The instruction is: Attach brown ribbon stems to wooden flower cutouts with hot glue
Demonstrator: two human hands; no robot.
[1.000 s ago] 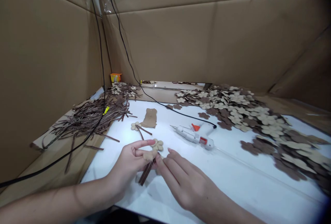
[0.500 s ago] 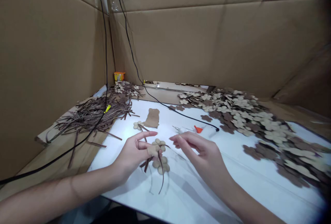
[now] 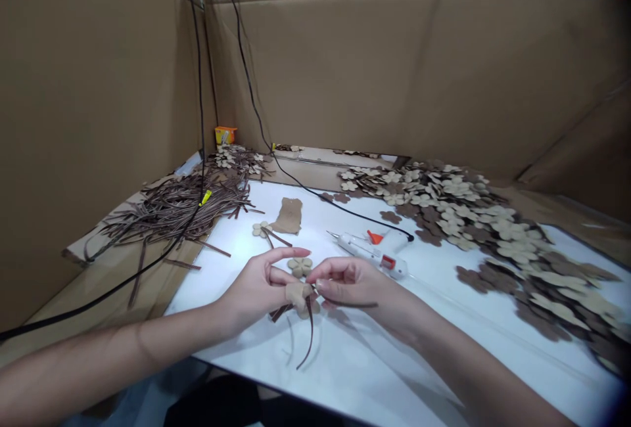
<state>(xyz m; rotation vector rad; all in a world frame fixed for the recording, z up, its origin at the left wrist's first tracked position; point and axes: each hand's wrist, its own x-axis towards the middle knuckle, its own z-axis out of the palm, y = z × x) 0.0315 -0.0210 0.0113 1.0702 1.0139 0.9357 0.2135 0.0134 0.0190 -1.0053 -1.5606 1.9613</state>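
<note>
My left hand (image 3: pixel 254 289) is closed in a pinch on thin brown strips (image 3: pixel 310 332), which hang down from its fingertips; its index finger is stretched out. A beige piece (image 3: pixel 296 293) covers its thumb tip. My right hand (image 3: pixel 357 286) meets it from the right, thumb and fingers pinched at the strips, with one strip end (image 3: pixel 362 305) sticking out rightward below the thumb. Just beyond the fingertips is a beige flower (image 3: pixel 300 267). Another beige flower (image 3: pixel 311 311) shows partly beneath the hands. What exactly lies between the fingertips is partly hidden.
A white glue gun (image 3: pixel 362 248) with an orange trigger lies beyond my right hand. Behind are a brown scrap (image 3: pixel 290 215) and a flower with strips (image 3: pixel 261 228). Strips (image 3: pixel 182 207) are heaped left, felt flowers (image 3: pixel 458 207) right. A black cable (image 3: pixel 315 199) crosses the board.
My right hand has moved left and down to the left hand's fingertips and now pinches there. One strip now points right under it. The view has shifted slightly, showing more of the glue gun.
</note>
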